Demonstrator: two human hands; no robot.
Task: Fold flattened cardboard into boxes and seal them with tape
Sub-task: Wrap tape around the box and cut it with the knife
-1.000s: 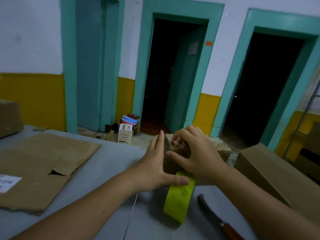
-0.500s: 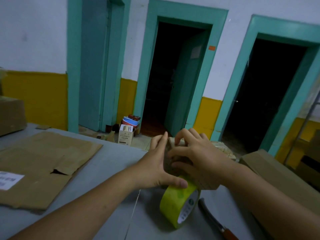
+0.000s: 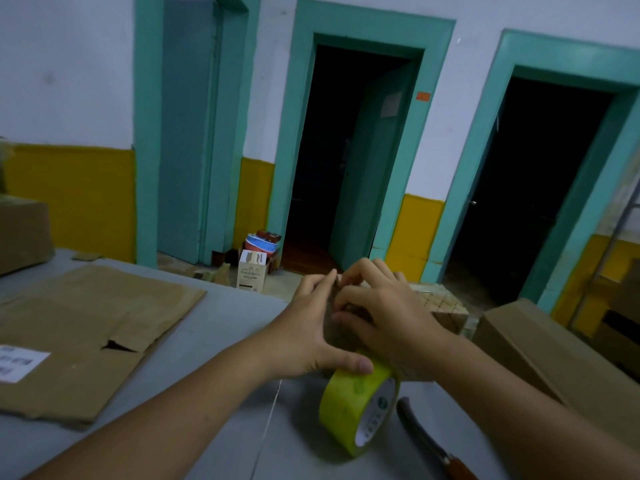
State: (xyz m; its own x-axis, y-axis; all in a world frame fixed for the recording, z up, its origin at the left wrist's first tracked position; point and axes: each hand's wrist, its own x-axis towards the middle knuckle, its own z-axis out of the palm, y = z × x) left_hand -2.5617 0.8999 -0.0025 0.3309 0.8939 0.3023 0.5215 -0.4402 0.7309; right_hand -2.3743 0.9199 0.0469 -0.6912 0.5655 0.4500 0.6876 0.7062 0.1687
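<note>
A small brown cardboard box (image 3: pixel 336 336) stands near the far edge of the grey table (image 3: pixel 228 306), mostly hidden between my hands. My left hand (image 3: pixel 308 327) lies flat against its left side with fingers straight up; the thumb presses the top of a yellow tape roll (image 3: pixel 349 400). That roll stands on edge just in front of the box. My right hand (image 3: pixel 384 317) curls its fingers over the box's top and right side and grips it. Whether tape runs from the roll onto the box is hidden.
A flattened cardboard sheet (image 3: pixel 86 323) with a white label lies at the left. A knife (image 3: pixel 426 441) with a wooden handle lies right of the roll. A large box (image 3: pixel 554 358) stands at the right, another (image 3: pixel 20 233) at far left. Open doorways lie beyond.
The tape roll has turned so its white core faces right. My right hand's fingers have shifted over the box's top. My left hand stays against the box.
</note>
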